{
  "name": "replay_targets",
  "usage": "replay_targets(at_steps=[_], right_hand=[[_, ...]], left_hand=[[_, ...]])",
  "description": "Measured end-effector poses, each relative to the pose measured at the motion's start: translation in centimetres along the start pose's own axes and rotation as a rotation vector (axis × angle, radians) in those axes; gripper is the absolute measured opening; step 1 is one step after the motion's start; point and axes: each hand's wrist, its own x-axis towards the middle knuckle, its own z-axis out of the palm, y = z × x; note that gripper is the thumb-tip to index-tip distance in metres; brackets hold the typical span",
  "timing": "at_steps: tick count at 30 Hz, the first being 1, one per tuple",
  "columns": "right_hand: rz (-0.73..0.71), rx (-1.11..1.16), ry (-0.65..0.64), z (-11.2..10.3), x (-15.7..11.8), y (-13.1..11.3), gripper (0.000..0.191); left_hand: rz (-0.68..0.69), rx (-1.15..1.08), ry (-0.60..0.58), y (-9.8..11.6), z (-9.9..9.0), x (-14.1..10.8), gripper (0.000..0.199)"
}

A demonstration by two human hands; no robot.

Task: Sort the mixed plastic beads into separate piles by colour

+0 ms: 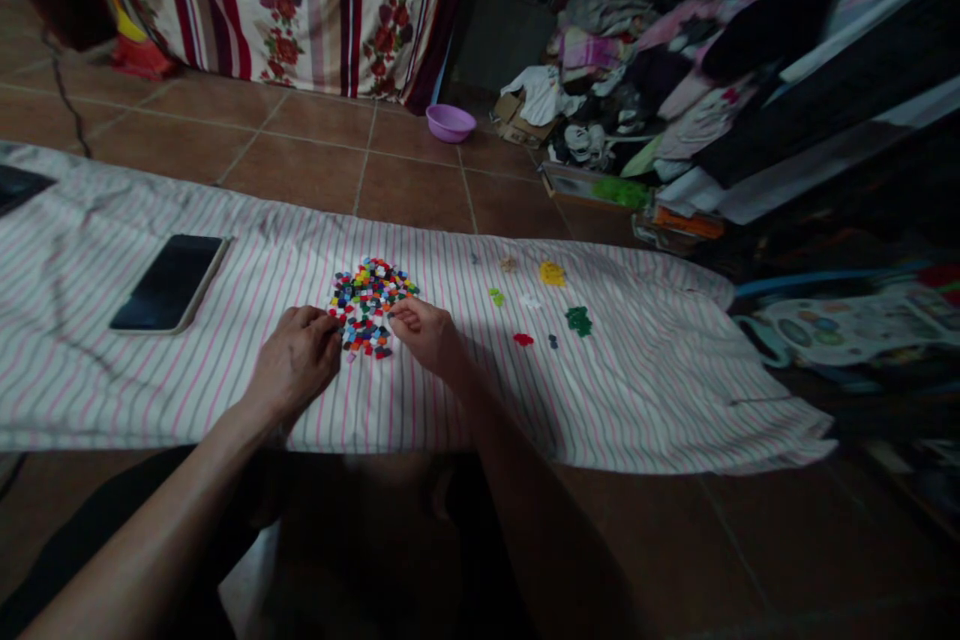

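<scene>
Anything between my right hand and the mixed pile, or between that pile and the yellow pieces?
Nothing visible separates your right hand from the mixed pile. Toward the yellow pieces, light green pieces and tan pieces lie between.

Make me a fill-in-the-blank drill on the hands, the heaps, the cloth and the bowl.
The small heap farthest right is dark ____.
The plastic bowl on the floor is ____.
The right hand is at the mixed pile's right side, the left hand at its ____ side.
The cloth has pink and grey ____.
Green; purple; left; stripes.
</scene>
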Motion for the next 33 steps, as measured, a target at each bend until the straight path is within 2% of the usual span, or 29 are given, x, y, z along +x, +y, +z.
replay_targets(at_steps=[9, 16, 24, 33], right_hand=[[0.376, 0.479, 0.002, -0.2, 0.0, 0.3, 0.02], [0.496, 0.711, -0.005, -1.6, -0.6, -0.4, 0.032], [0.514, 0.734, 0.02, -2.3, -1.1, 0.0, 0.038], [0.476, 0.576, 0.061, -3.3, -1.6, 0.4, 0.029]], left_hand=[[-0.008, 0.013, -0.004, 0.0, 0.0, 0.0, 0.033], [-0.015, 0.009, -0.008, -0.3, 0.2, 0.0, 0.031], [-0.008, 0.027, -0.005, 0.1, -0.1, 0.1, 0.034], [-0.011, 0.017, 0.008, 0.0, -0.1, 0.0, 0.033]])
